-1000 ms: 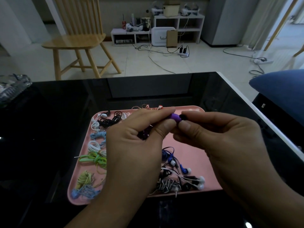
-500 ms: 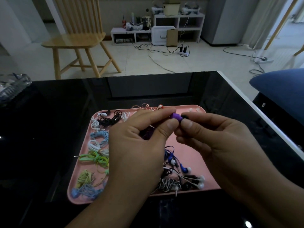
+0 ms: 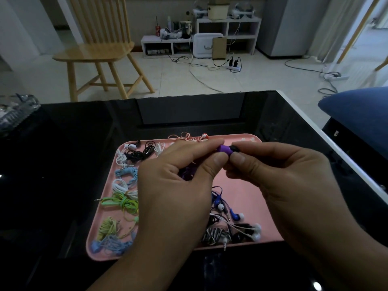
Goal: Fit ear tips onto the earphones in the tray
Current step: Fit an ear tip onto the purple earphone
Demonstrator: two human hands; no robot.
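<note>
A glossy black worktop (image 3: 84, 164) is set on a pale tiled floor (image 3: 189, 80), beyond which a wooden chair (image 3: 98, 49) is seen far left, low white shelving (image 3: 228, 26) against the far wall, cables and a power strip (image 3: 233, 67) between, and a blue cushion (image 3: 361, 110) right.

Two bare hands and forearms

The left hand (image 3: 174, 190) and right hand (image 3: 281, 181) wear no gloves, rings or watch; both forearms show uncovered, with short, unpainted nails on the thumbs.
</note>
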